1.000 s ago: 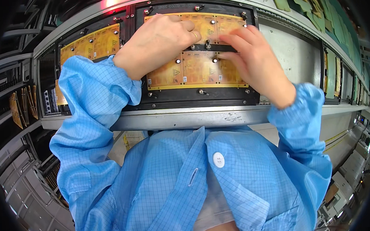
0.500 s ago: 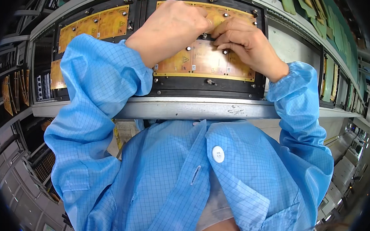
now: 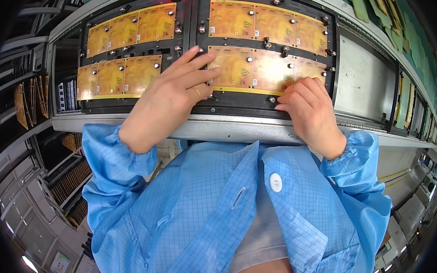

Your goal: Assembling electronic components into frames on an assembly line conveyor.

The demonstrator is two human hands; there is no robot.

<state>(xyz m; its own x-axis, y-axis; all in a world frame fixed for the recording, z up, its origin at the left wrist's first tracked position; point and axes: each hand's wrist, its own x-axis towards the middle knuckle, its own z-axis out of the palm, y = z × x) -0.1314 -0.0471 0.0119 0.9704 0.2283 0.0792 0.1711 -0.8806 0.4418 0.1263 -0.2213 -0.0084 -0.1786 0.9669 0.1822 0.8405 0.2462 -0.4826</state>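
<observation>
Four amber panels [image 3: 262,71] in black fixture [image 3: 193,18]; both hands' grip apart, flat.

The light is bright, even and soft, coming from above and in front. The amber flexible circuit panels [image 3: 254,66] beyond the left hand [image 3: 169,102] and the right hand [image 3: 309,108] are evenly lit with only a faint sheen. Short soft shadows lie under both palms. Focus is sharp around the hands. Straight rails bow strongly towards the rim, where the picture darkens to black and the grey shelving [image 3: 25,163] left of the left hand goes dim and soft.
</observation>
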